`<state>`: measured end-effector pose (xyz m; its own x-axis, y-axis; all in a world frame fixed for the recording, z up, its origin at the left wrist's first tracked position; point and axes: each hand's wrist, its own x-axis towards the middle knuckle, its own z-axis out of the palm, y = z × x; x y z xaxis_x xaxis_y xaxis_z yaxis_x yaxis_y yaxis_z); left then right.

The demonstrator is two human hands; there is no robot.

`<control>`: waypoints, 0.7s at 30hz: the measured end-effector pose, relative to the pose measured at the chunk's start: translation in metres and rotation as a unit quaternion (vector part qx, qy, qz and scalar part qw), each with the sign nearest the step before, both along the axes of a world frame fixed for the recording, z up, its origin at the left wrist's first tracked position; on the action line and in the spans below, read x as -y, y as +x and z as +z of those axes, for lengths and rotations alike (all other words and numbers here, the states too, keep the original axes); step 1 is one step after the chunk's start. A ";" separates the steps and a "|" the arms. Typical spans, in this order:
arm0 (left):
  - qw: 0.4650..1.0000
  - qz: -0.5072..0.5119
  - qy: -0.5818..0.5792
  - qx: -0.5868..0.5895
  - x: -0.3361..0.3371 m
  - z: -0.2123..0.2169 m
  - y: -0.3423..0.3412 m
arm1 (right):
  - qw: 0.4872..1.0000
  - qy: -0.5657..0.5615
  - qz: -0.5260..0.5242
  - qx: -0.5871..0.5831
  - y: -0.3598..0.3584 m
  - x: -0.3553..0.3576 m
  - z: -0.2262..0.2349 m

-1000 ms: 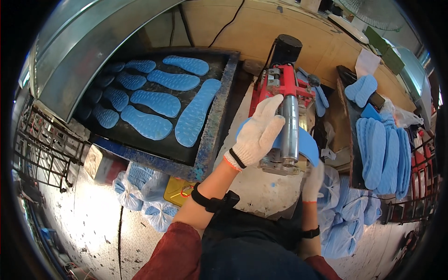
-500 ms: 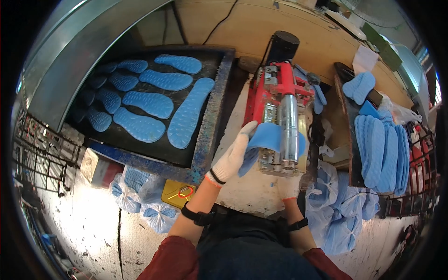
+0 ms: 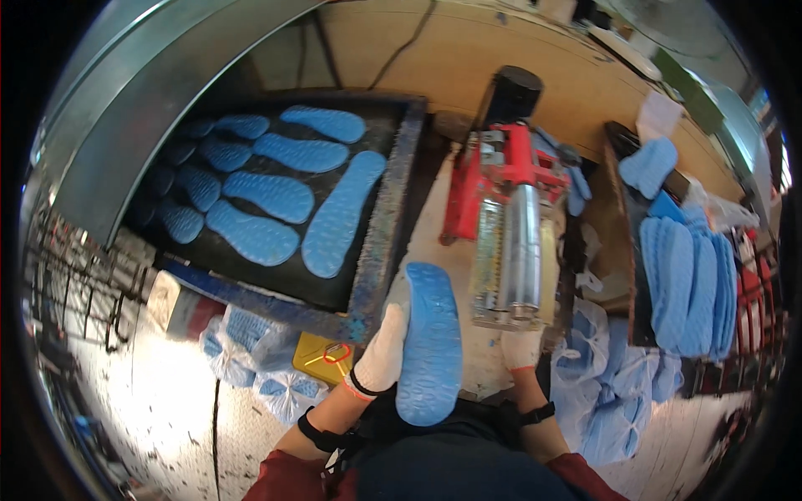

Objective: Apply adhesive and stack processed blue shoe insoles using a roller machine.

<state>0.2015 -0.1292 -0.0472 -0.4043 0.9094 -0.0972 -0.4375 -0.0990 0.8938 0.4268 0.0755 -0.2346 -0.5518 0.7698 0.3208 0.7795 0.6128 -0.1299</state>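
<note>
A blue insole [image 3: 429, 346] is being held by the left hand [image 3: 383, 351] in front of the body, over the near edge of the pale worktop [image 3: 428, 234]. The left grip is being kept clamped on the insole's left edge, with its length standing nearly upright in view. Half a second ago, this piece was being bent around the metal roller [image 3: 522, 250] of the red machine [image 3: 524, 163]; now it is being held well apart, and the roller is being left bare. From this, the pass through the machine is being judged finished for this piece. The right hand [image 3: 521, 349] is being kept at the machine's near end; its fingers are being hidden there, so whether that grip is together or apart cannot be told. At the left, more insoles [image 3: 267, 188] are being held flat in the dark tray [image 3: 388, 209].
</note>
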 end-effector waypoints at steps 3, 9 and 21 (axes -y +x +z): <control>0.997 0.039 -0.025 0.055 0.005 0.027 -0.009 | 0.990 0.072 0.040 0.111 0.002 0.004 -0.016; 0.996 0.049 0.041 0.057 -0.036 0.060 -0.054 | 0.842 0.331 0.045 0.424 0.005 0.002 -0.035; 0.868 0.190 -0.112 -0.446 -0.207 -0.003 -0.275 | 0.561 0.519 0.029 0.644 0.016 0.007 -0.028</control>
